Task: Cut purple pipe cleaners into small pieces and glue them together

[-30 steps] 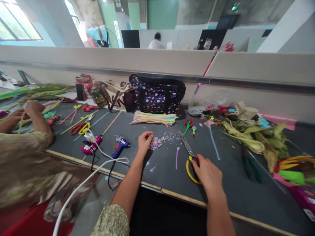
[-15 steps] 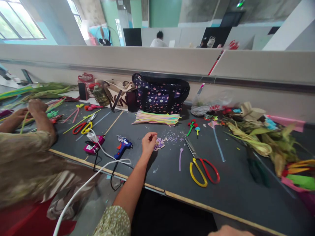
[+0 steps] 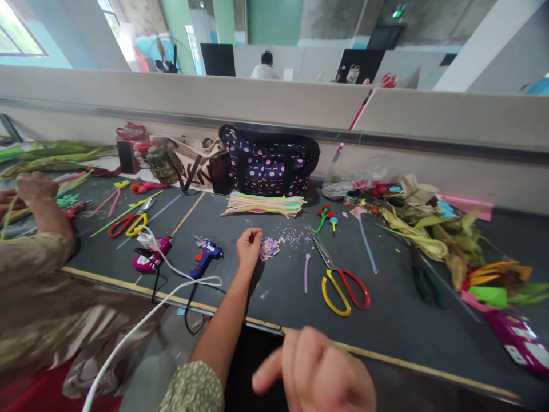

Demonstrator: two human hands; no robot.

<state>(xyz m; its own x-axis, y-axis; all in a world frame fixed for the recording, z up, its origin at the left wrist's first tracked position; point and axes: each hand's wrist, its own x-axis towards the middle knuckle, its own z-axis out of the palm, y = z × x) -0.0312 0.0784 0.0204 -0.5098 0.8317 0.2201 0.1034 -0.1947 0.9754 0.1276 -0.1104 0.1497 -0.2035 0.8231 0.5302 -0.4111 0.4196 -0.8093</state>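
Note:
My left hand (image 3: 249, 247) rests low over the dark tabletop, its thumb and fingertips pinched together. Whatever it holds, if anything, is too small to make out. Right beside its fingers lies a small pile of purple and pale clippings (image 3: 269, 248), with finer bits scattered to the right. My right hand (image 3: 319, 375) hangs in the near foreground, over the table's front edge, slightly blurred. Its fingers are loosely curled, one digit stretches left, and no object shows in it. Between the hands and the right side lie a purple strip (image 3: 306, 273) and large scissors (image 3: 337, 274) with yellow and red handles.
A bundle of pastel strips (image 3: 263, 204) lies before a dotted bag (image 3: 269, 163). Leftward are a blue glue gun (image 3: 206, 257), a white cable (image 3: 158, 306) and a second scissors (image 3: 135, 220). Fuzzy flowers (image 3: 326, 216) and corn husks (image 3: 429, 234) are rightward. A co-worker's arm (image 3: 47, 212) works far left.
My right hand has risen into view from the bottom edge and moved left. My left hand keeps its pinch beside the clippings. The view has turned slightly right.

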